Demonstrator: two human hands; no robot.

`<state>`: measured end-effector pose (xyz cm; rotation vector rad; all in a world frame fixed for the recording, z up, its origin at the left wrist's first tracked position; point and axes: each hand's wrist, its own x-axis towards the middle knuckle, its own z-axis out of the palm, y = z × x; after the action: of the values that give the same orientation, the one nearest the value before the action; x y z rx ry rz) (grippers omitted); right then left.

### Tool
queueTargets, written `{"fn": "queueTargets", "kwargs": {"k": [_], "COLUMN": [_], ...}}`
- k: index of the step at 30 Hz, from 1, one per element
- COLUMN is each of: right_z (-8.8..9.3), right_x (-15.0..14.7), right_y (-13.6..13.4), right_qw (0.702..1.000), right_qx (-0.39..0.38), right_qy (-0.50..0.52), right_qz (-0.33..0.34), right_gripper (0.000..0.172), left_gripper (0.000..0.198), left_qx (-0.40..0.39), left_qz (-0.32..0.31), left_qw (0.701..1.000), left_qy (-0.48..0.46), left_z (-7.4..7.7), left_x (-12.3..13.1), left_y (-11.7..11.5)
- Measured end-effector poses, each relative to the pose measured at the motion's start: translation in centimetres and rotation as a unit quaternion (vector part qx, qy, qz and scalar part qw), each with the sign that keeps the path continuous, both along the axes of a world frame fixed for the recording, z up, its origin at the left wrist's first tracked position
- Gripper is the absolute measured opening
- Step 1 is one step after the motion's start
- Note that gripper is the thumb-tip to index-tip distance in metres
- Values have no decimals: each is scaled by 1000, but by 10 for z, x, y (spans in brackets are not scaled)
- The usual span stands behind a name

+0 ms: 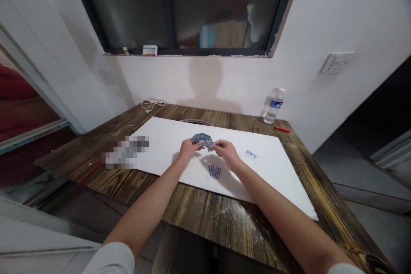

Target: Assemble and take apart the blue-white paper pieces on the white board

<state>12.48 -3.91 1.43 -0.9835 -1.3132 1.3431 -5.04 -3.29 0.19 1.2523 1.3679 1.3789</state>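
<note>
My left hand (190,148) is closed on a fan of small blue-patterned cards (201,138), held a little above a white board (167,132). At the fan's right edge, the thumb and fingers of my right hand (224,149) pinch one blue card (210,147). Below my hands, a few similar blue-outlined pieces (214,171) lie side by side on the board. Another blue-outlined piece (251,154) rests to the right of my right hand. The print on all of these is too small to make out.
The board covers much of a dark wooden table (205,205). A clear water bottle (274,106) and a red pen-like stick (282,129) are at the back right. A white cord (153,103) lies at the back left. A blurred-out patch covers the left side.
</note>
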Motion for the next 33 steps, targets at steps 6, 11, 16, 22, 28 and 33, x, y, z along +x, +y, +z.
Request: {"fn": "queueTargets", "kwargs": {"k": [6, 11, 16, 22, 28, 33], "right_z": [-4, -7, -10, -14, -15, -13], "right_x": [-2, -6, -8, -10, -11, -10], "right_y": [2, 2, 1, 0, -1, -2], "right_qw": [994, 987, 987, 987, 988, 988], "right_qx": [-78, -130, -121, -118, -112, -107], "right_qy": [66, 95, 105, 107, 101, 103], "right_qz": [23, 8, -6, -33, -35, -39], "right_gripper": [25, 25, 27, 23, 20, 21], "left_gripper": [27, 25, 25, 27, 27, 28], "left_qx": [-10, -14, -9, -7, -1, -2], "left_qz": [4, 8, 3, -6, -8, -13], "left_qw": [1000, 1000, 1000, 1000, 1000, 1000], "left_qy": [-5, -6, 8, 5, 10, 17], "left_z": [3, 5, 4, 5, 6, 6], "left_x": [2, 4, 5, 6, 7, 6], "left_y": [-2, -4, -3, -5, -7, -7]}}
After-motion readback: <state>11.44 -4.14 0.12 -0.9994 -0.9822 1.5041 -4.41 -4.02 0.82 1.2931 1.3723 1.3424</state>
